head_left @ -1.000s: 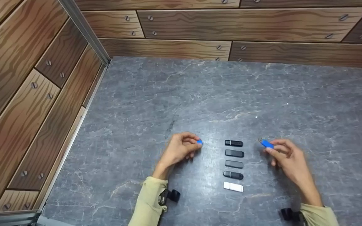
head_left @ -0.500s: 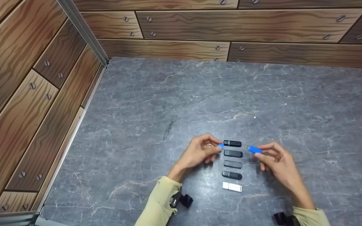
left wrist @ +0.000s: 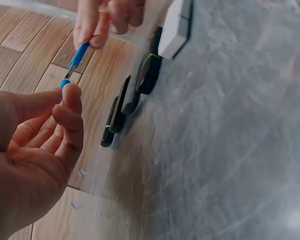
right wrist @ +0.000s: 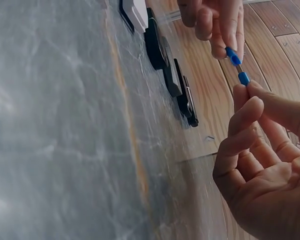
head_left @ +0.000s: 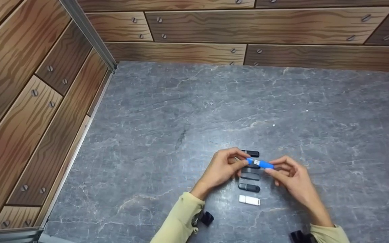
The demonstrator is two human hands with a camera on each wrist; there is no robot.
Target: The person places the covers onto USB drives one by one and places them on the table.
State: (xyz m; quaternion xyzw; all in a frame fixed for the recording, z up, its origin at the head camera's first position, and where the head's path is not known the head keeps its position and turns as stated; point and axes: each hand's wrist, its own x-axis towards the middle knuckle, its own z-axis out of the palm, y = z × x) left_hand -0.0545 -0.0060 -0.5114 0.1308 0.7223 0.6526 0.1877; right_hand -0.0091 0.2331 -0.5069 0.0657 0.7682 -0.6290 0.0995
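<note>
My left hand [head_left: 222, 167] pinches a small blue cap [head_left: 249, 161] between thumb and forefinger. Opposite it, my right hand [head_left: 290, 175] pinches the body of a blue USB flash drive [head_left: 265, 164], its metal plug pointing left at the cap. In the left wrist view the plug [left wrist: 70, 71] lies right at the cap [left wrist: 65, 83], lined up with it. The right wrist view shows the cap's open end [right wrist: 235, 59] facing the plug. Both pieces are held above a column of flash drives, overlapping the upper ones in the head view.
Below the hands lie a black drive [head_left: 251, 153], a grey drive [head_left: 250, 176], a black rounded drive [head_left: 249, 188] and a white drive [head_left: 249, 200] on the grey marbled table [head_left: 140, 135]. Another dark drive is partly hidden. Wood-patterned panels [head_left: 194, 27] stand behind and at left.
The hands have come together: the left moved right with the cap, the right moved left with the blue flash drive. The plug and cap now nearly meet over the column.
</note>
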